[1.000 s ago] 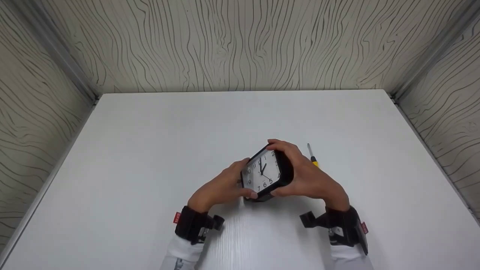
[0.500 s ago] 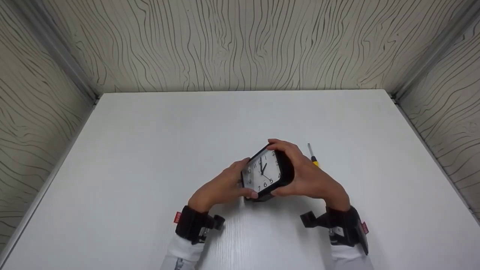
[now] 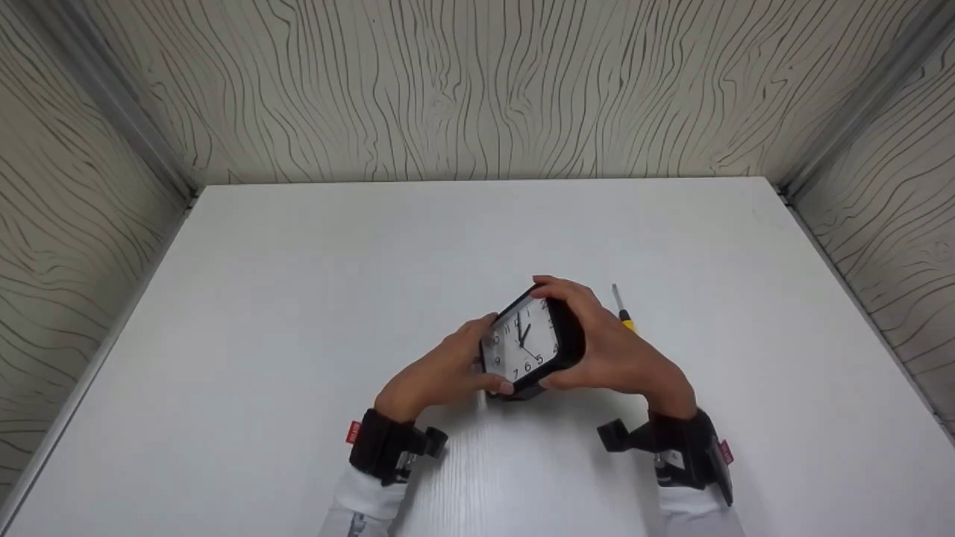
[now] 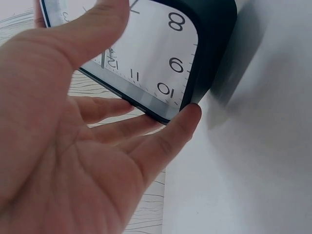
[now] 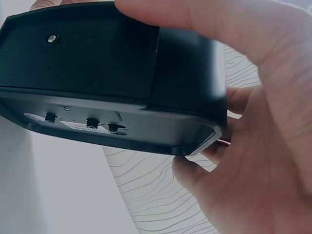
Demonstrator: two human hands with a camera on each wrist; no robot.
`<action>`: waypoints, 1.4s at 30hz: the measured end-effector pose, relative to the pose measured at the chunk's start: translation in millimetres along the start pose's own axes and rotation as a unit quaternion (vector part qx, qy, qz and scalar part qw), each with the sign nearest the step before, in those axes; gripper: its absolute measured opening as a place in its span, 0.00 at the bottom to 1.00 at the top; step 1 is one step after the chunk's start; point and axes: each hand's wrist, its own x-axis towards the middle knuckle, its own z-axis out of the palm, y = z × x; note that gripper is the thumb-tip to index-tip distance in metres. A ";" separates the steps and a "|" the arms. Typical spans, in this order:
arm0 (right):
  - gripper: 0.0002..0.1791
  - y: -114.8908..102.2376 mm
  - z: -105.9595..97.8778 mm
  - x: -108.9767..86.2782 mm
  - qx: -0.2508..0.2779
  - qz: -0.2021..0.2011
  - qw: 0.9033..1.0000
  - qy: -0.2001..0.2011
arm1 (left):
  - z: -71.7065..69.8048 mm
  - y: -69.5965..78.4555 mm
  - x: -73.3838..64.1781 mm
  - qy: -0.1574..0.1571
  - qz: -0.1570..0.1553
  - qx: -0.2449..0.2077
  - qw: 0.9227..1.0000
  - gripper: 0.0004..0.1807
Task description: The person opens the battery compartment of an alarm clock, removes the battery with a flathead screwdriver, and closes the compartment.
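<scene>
A black alarm clock (image 3: 522,344) with a white numbered face is held tilted, its face turned up to the head view. My left hand (image 3: 436,373) grips the clock's left side, thumb over the front edge. On the opposite side my right hand (image 3: 615,347) grips it, fingers over the top corner and thumb at the lower edge. The right wrist view shows the clock's underside (image 5: 78,63) with one screw (image 5: 52,38), and small knobs (image 5: 92,124) on its recessed back. Whether the clock touches the table cannot be seen.
A screwdriver (image 3: 624,319) with a yellow and black handle lies just beyond my right hand, partly hidden by it. The white table (image 3: 298,298) ends at a wood-patterned back wall (image 3: 477,89), with similar walls at both sides.
</scene>
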 end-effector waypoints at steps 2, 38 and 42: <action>0.51 -0.1 -0.2 0.3 0.002 0.002 1.000 0.000 | -0.2 0.5 0.1 0.001 0.001 -0.001 1.000 0.52; 0.50 -2.5 1.2 1.5 -0.021 -0.031 0.999 0.001 | 5.9 8.8 2.6 0.025 0.107 -0.064 0.992 0.58; 0.49 -2.3 0.8 1.3 -0.020 -0.041 0.999 0.005 | 7.9 9.4 3.7 0.023 0.113 -0.068 0.991 0.60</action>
